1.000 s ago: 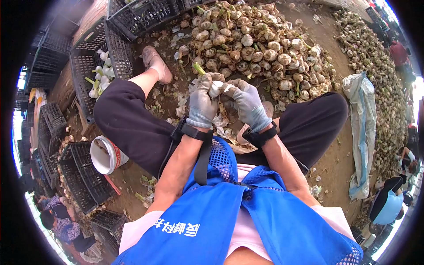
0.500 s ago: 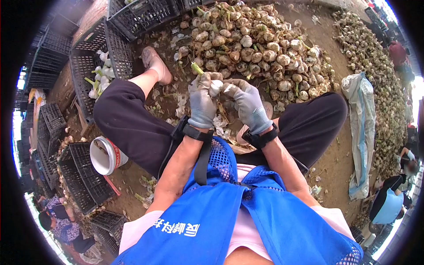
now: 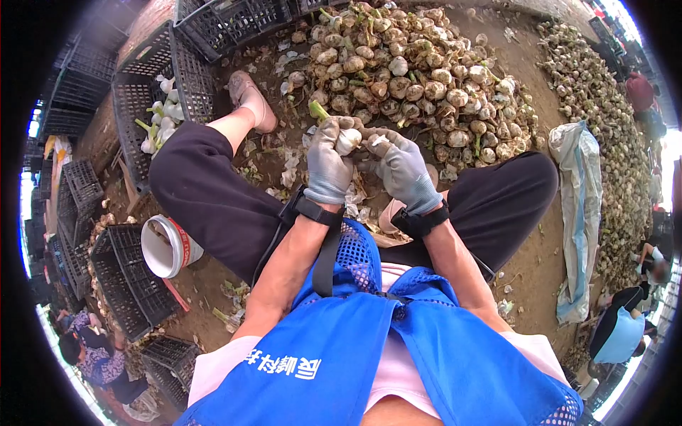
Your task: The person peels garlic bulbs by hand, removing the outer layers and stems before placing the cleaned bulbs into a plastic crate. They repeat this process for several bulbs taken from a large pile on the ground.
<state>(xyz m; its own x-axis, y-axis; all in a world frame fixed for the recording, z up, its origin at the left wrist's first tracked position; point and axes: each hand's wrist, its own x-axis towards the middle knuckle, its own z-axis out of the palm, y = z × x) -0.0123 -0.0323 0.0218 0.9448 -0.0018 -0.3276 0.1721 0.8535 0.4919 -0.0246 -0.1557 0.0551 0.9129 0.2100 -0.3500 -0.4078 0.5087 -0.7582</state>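
Observation:
My left hand, in a grey work glove, is closed round a white garlic bulb. The bulb's cut green stem sticks out above the fingers. Close beside it on the right, my gloved right hand is pinched on a whitish flake that looks like garlic skin. Just beyond both hands lies a big heap of unpeeled, soil-stained garlic. Loose papery skins are scattered on the ground below and around the hands.
A black crate at upper left holds cleaned white garlic. A white bucket stands by my left knee, near more black crates. A pale sack lies at right before a long garlic pile. Other people sit at both edges.
The right hand has shifted slightly, and the whitish flake in its fingers now shows more. The left hand still holds the bulb in nearly the same place.

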